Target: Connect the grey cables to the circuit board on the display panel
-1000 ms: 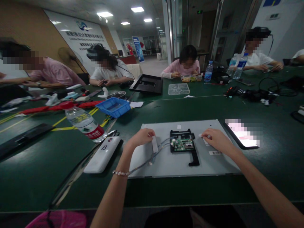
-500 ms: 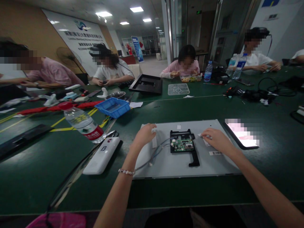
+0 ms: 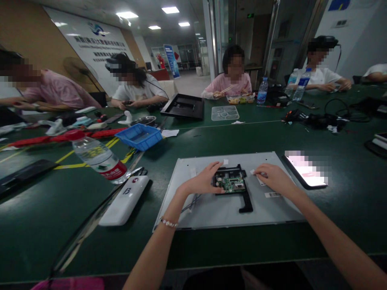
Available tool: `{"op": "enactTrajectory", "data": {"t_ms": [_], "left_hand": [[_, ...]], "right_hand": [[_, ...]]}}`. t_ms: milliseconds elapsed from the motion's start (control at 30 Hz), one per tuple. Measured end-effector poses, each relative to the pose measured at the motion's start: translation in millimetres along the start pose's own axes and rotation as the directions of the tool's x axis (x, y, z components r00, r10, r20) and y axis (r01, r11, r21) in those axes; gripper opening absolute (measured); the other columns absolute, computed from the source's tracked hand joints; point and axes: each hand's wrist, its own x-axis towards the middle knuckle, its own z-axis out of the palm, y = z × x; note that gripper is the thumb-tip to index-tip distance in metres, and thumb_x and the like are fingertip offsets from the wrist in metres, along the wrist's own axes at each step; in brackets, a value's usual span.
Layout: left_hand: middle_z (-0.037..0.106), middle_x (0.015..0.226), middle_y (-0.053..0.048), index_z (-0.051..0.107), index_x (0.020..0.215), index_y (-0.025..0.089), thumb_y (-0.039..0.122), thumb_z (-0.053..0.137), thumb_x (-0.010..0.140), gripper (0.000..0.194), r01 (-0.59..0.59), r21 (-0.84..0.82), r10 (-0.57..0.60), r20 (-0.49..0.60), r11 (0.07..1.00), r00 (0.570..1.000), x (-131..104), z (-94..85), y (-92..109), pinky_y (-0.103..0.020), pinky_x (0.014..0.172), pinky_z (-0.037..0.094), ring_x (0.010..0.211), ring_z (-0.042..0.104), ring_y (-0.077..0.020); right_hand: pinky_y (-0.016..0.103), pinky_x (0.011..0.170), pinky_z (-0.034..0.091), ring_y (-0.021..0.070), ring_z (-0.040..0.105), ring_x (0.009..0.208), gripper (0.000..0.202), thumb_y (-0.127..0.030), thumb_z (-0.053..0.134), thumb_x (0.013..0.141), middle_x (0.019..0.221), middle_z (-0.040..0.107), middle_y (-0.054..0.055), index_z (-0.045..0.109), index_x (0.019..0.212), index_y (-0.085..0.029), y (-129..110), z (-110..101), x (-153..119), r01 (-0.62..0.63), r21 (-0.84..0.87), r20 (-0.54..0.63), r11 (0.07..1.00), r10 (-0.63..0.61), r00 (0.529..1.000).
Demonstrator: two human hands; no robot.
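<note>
A flat grey panel [image 3: 181, 173] lies in front of me. On it sits a black bracket [image 3: 248, 201] carrying a green circuit board [image 3: 231, 183]. My left hand [image 3: 201, 180] is over the bracket's left side, thumb and fingers spread apart around its edge; whether they press on it I cannot tell. Grey cables [image 3: 193, 201] run out beneath this hand. Right of the bracket, my right hand [image 3: 273, 177] pinches a small white piece of tape [image 3: 252, 172] just above the panel. A barcode label [image 3: 273, 195] is stuck below that hand.
A lit phone [image 3: 306, 171] lies right of the panel. To the left are a white power bank [image 3: 125, 201], a tilted water bottle [image 3: 99, 159] and a blue tray [image 3: 140, 137]. A black casing [image 3: 184, 106] and a clear lid [image 3: 225, 113] lie farther back. Several people sit around the table.
My left hand has moved right, from the panel's upper left to the bracket, its fingers opening. My right hand stays nearly in place with the tape. The panel's left side has shifted slightly.
</note>
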Motion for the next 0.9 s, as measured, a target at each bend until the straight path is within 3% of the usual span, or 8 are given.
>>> {"op": "enactTrajectory", "data": {"t_ms": [333,667,900], "left_hand": [[0.022,0.144,-0.01,0.014,0.141,0.023,0.042,0.07,0.065,0.097,-0.061,-0.097,0.06,-0.019,0.993,0.998,-3,4.6,-3,-0.043,0.108,0.024,0.132,0.025,-0.0285],[0.018,0.145,-0.012,0.013,0.141,0.021,0.045,0.07,0.066,0.098,-0.041,-0.111,0.039,-0.018,0.993,0.999,-2,9.8,-9,-0.045,0.109,0.02,0.133,0.02,-0.0293],[0.019,0.144,-0.013,0.013,0.141,0.019,0.047,0.07,0.064,0.1,-0.049,-0.114,0.047,-0.025,0.992,0.999,-1,11.3,-12,-0.047,0.109,0.019,0.133,0.019,-0.0305]], "right_hand": [[0.035,0.083,0.046,0.0202,0.059,0.093,0.022,-0.022,0.046,0.085,0.101,0.065,0.004,0.065,0.096,-0.024,6,4,0,0.015,-0.006,-0.052,1.0,-0.015,0.999],[0.038,0.083,0.046,0.0213,0.061,0.094,0.027,-0.026,0.043,0.087,0.103,0.066,0.005,0.063,0.105,-0.023,0,12,2,-0.021,0.017,-0.121,1.0,0.023,0.992],[0.037,0.083,0.046,0.0211,0.061,0.095,0.026,-0.023,0.044,0.088,0.103,0.068,0.005,0.065,0.103,-0.022,-24,7,26,0.067,-0.119,-0.132,0.991,-0.083,0.988]]}}
